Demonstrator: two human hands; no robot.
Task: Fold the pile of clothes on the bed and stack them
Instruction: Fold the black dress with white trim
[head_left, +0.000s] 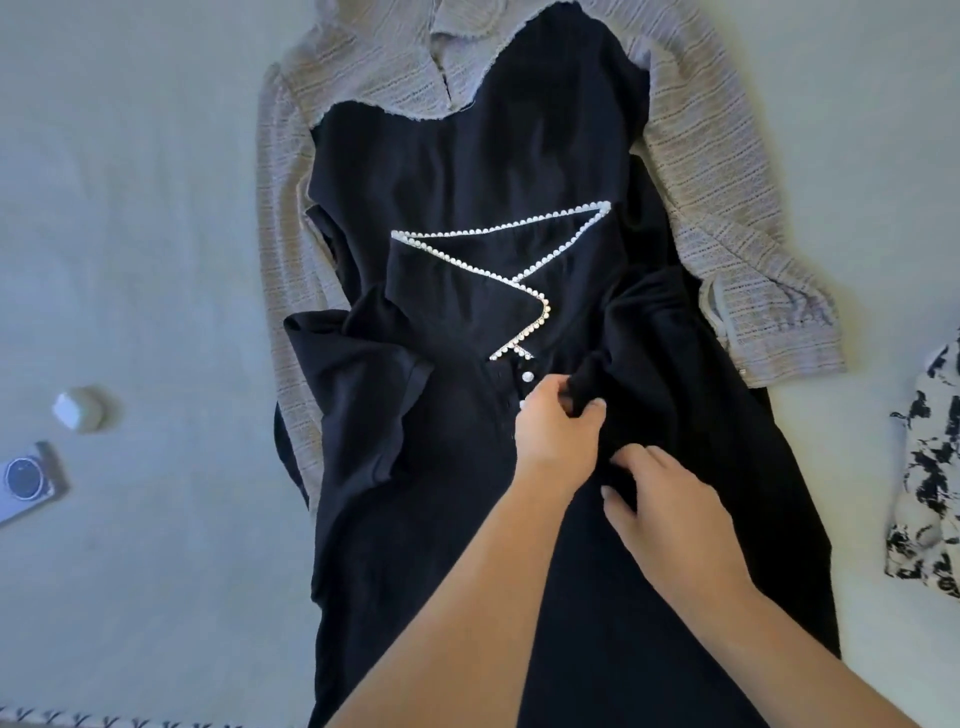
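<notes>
Head view. We list a black garment (467, 467) with pearl-trimmed collar (498, 275), lying lengthwise on the bed (156, 234), long axis running from us away, collar at mid-length, atop a grey knit top (727, 208) whose collar points away. Our left hand (558, 431): grip narrow, pinching a fold of black cloth. Our right hand (670, 509): fingers curled onto the cloth; whether it grasps, we cannot tell. The garment's near end is cut off. A patterned cloth (930, 493) sits partly out of frame, right.
</notes>
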